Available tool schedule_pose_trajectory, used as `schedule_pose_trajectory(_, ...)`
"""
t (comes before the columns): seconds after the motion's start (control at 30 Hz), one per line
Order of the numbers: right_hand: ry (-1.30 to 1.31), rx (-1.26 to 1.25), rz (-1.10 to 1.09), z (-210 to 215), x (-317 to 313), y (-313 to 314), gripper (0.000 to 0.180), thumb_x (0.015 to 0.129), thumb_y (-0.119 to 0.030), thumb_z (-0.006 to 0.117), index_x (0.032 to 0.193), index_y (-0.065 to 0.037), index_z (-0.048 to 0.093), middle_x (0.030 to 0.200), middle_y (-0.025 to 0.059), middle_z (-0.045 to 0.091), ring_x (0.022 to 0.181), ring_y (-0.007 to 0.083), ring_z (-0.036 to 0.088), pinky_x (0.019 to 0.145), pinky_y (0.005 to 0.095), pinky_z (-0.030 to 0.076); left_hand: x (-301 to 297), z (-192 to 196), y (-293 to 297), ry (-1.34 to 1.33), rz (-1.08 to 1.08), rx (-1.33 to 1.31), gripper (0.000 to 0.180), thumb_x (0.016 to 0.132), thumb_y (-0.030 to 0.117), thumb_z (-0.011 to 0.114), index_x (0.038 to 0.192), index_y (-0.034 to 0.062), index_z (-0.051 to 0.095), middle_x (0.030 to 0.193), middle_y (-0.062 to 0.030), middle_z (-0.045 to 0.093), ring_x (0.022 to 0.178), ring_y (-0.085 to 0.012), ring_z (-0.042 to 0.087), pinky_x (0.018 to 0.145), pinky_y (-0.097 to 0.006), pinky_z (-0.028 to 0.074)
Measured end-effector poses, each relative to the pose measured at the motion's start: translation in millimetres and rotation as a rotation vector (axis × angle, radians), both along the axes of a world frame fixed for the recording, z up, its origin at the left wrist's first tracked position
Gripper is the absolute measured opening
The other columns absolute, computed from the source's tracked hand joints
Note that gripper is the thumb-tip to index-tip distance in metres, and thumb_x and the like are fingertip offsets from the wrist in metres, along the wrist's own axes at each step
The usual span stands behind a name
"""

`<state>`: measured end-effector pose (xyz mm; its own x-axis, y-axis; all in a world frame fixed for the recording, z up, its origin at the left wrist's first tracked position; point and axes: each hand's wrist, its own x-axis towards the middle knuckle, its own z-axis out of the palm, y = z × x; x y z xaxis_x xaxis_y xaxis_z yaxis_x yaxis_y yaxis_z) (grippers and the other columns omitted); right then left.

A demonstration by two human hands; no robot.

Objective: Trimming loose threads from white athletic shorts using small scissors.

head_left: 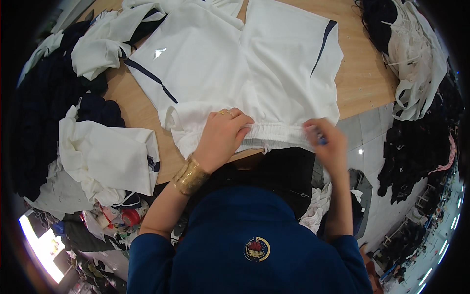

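Observation:
White shorts (205, 63) with navy stripes near the leg hems lie spread on the wooden table, their gathered elastic waistband (274, 131) toward me. My left hand (221, 134) is closed on the waistband left of its middle, thumb and fingers pinching the fabric. At the waistband's right end, my right hand (332, 146) is curled round a small dark-blue thing (321, 136). Motion blur and the fingers hide most of it, so its kind does not show. A short white drawstring end (266, 148) hangs at the middle of the waistband.
The wooden table (364, 73) carries more white garments (105, 39) at the far left. Another folded white garment (107, 157) lies at the near left, beside piled dark clothes (41, 112). White garments with loose cords (416, 54) hang over the right edge; dark clothing (411, 152) lies beyond.

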<state>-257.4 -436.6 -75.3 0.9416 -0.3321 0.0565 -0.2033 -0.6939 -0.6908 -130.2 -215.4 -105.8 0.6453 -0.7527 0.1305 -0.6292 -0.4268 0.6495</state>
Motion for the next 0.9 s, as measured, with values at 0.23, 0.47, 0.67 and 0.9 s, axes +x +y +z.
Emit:
schedule_pose_trajectory(0.23,0.022,-0.073,0.109,-52,-12,23,0.037,0.068,-0.004,0.066,0.103,-0.013,0.056,0.085,0.0047,0.058,0.071,0.0257,0.062,0.058,0.0341,0.049,-5,-19,-1,0.175,0.130,-0.056,0.012,0.076,0.009,0.067,0.085,0.0026,0.063,0.086,-0.0084,0.058,0.077,-0.0237,0.058,0.071,-0.033,0.046)
schedule_pose_trajectory(0.47,-0.017,-0.107,0.093,-59,-13,25,0.037,0.068,-0.007,0.068,0.103,-0.013,0.055,0.084,0.0047,0.058,0.070,0.0259,0.061,0.058,0.0337,0.049,0,-21,7,0.416,0.215,-0.106,0.011,0.084,0.010,0.062,0.089,-0.0002,0.061,0.092,-0.0053,0.063,0.079,-0.0131,0.058,0.074,-0.025,0.046)
schedule_pose_trajectory(0.67,0.077,-0.048,0.009,-20,-6,39,0.027,0.079,-0.023,0.068,0.099,-0.010,0.057,0.076,0.0059,0.059,0.067,0.0244,0.060,0.056,0.0326,0.045,4,5,21,0.870,0.274,-0.295,0.015,0.089,0.012,0.058,0.094,-0.0019,0.062,0.090,-0.0020,0.064,0.078,-0.0047,0.053,0.075,-0.020,0.044)
schedule_pose_trajectory(0.9,-0.086,-0.267,0.202,3,13,67,0.027,0.081,-0.034,0.064,0.091,-0.010,0.058,0.071,0.0010,0.056,0.067,0.0168,0.052,0.066,0.0334,0.031,-2,20,22,0.973,0.276,-0.412,0.017,0.087,0.013,0.061,0.095,-0.0019,0.064,0.085,-0.0030,0.066,0.077,-0.0050,0.056,0.070,-0.019,0.045)
